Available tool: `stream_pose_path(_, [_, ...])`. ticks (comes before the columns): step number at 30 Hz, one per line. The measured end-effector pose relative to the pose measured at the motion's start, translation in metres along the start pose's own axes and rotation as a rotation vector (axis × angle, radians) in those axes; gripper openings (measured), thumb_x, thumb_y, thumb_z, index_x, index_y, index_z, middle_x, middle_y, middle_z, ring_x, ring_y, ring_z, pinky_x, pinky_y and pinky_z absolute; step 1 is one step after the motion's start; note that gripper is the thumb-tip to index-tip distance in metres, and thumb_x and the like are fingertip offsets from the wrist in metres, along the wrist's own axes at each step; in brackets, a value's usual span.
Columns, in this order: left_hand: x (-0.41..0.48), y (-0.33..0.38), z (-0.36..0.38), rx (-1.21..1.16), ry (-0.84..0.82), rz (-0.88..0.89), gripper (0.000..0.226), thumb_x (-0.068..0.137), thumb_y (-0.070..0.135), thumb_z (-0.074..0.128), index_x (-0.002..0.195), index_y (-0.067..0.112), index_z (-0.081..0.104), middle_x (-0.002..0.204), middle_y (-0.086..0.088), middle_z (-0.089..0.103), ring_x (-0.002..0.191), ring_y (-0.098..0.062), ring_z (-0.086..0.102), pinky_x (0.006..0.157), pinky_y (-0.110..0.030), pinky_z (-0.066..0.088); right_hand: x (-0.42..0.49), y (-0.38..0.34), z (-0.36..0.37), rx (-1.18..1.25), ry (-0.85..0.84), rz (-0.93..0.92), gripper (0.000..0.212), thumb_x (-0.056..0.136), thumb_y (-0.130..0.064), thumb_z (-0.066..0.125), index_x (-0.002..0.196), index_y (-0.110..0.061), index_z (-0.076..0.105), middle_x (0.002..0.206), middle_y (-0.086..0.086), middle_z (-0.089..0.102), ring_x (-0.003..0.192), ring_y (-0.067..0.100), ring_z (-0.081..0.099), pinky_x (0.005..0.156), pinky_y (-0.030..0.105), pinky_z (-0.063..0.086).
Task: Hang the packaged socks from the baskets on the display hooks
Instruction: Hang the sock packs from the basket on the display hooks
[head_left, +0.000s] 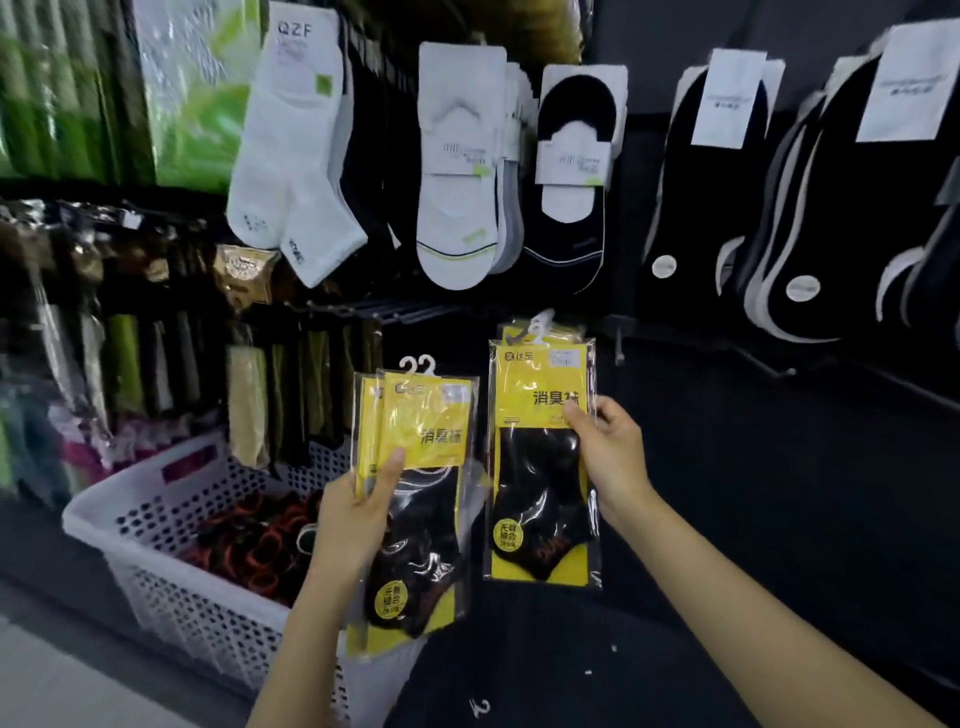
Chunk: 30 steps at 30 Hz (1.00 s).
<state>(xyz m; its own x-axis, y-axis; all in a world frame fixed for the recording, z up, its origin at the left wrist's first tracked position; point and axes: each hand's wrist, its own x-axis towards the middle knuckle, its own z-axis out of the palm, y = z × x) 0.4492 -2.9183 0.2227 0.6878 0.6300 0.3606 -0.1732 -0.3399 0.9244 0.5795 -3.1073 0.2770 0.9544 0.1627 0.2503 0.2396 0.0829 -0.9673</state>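
My left hand (353, 514) grips a small stack of yellow-and-black sock packs (421, 467) with white hanger hooks on top, held upright over the basket. My right hand (608, 452) pinches the right edge of another yellow sock pack (535, 467), which sits in front of at least one more like it; their white hanger tops are up at a display hook (540, 325) on the dark wall. Further to the right an empty display hook (774, 366) sticks out of the wall.
A white perforated basket (156, 499) at lower left holds dark socks with orange and red trim. Above hang white ankle socks (296, 156), white no-show socks (457, 171) and black no-show socks (571, 171). More packaged goods hang at left; black socks at right.
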Motion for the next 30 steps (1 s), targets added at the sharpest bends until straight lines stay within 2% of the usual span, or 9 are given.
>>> stream_pose_path(3, [0.001,-0.003,-0.008,-0.005,0.059,-0.014,0.063,0.086,0.050,0.055,0.041,0.025,0.018,0.042,0.009,0.017,0.039,-0.006,0.015,0.045,-0.022,0.019,0.012,0.001,0.013,-0.059,0.003,-0.018,0.011,0.093,-0.021,0.060,0.091,-0.011,0.062,0.086,0.018,0.068,0.077,0.027,0.060,0.075,0.035,0.051])
stream_pose_path(7, [0.001,-0.006,-0.015,-0.030,0.086,-0.011,0.059,0.086,0.051,0.055,0.047,0.026,0.018,0.044,0.009,0.018,0.041,-0.008,0.016,0.047,-0.025,0.019,0.034,0.014,0.028,-0.006,0.073,0.107,0.016,0.092,-0.020,0.061,0.098,-0.005,0.062,0.112,0.027,0.064,0.105,0.039,0.062,0.094,0.046,0.051])
stream_pose_path(10, [0.000,-0.006,-0.016,-0.028,0.087,-0.014,0.058,0.080,0.057,0.055,0.047,0.026,0.018,0.043,0.009,0.017,0.040,-0.008,0.015,0.041,-0.019,0.018,0.052,0.022,0.033,0.075,0.108,0.264,0.025,0.089,-0.025,0.066,0.103,-0.006,0.062,0.124,0.018,0.061,0.108,0.030,0.059,0.098,0.038,0.046])
stream_pose_path(13, [-0.001,-0.006,-0.015,-0.050,0.093,-0.043,0.059,0.077,0.059,0.055,0.045,0.026,0.018,0.043,0.008,0.017,0.040,-0.008,0.016,0.043,-0.021,0.018,0.062,0.029,0.034,0.142,0.192,0.380,0.034,0.084,-0.028,0.072,0.109,-0.008,0.065,0.120,0.012,0.063,0.112,0.031,0.059,0.100,0.045,0.047])
stream_pose_path(17, [-0.003,-0.007,-0.008,-0.085,0.062,-0.067,0.063,0.081,0.056,0.055,0.038,0.025,0.022,0.041,0.011,0.018,0.040,-0.008,0.017,0.050,-0.027,0.023,0.057,0.037,0.026,-0.063,0.295,0.278,0.030,0.092,-0.029,0.061,0.108,-0.004,0.065,0.109,0.011,0.065,0.101,0.025,0.060,0.095,0.038,0.049])
stream_pose_path(20, [-0.004,-0.007,-0.003,-0.076,0.047,-0.091,0.064,0.081,0.056,0.056,0.037,0.025,0.021,0.041,0.011,0.018,0.039,-0.007,0.018,0.048,-0.024,0.025,0.032,0.036,0.021,-0.076,0.131,0.182,0.027,0.094,-0.029,0.057,0.106,-0.005,0.062,0.100,0.007,0.061,0.093,0.019,0.057,0.090,0.032,0.048])
stream_pose_path(25, [-0.008,-0.005,0.012,-0.146,-0.049,-0.052,0.055,0.075,0.050,0.064,0.047,0.018,0.029,0.045,0.001,0.025,0.042,-0.012,0.025,0.043,-0.016,0.027,-0.026,0.027,0.027,-0.111,-0.401,0.126,0.032,0.093,-0.038,0.055,0.113,-0.014,0.060,0.107,0.002,0.068,0.099,0.015,0.065,0.084,0.025,0.054])
stream_pose_path(27, [-0.011,-0.003,0.017,-0.175,-0.100,-0.056,0.051,0.073,0.047,0.068,0.052,0.014,0.035,0.048,0.000,0.030,0.046,-0.016,0.032,0.047,-0.015,0.030,-0.037,0.028,0.027,-0.100,-0.438,0.123,0.030,0.090,-0.035,0.061,0.113,-0.015,0.060,0.107,0.002,0.071,0.099,0.015,0.067,0.090,0.033,0.054])
stream_pose_path(30, [-0.013,0.000,0.022,-0.199,-0.162,-0.109,0.039,0.077,0.047,0.067,0.071,0.011,0.053,0.056,-0.005,0.050,0.055,-0.016,0.050,0.055,-0.017,0.040,-0.039,0.030,0.019,-0.064,-0.384,0.067,0.014,0.089,-0.022,0.064,0.103,-0.017,0.063,0.105,0.003,0.072,0.098,0.017,0.068,0.090,0.032,0.054])
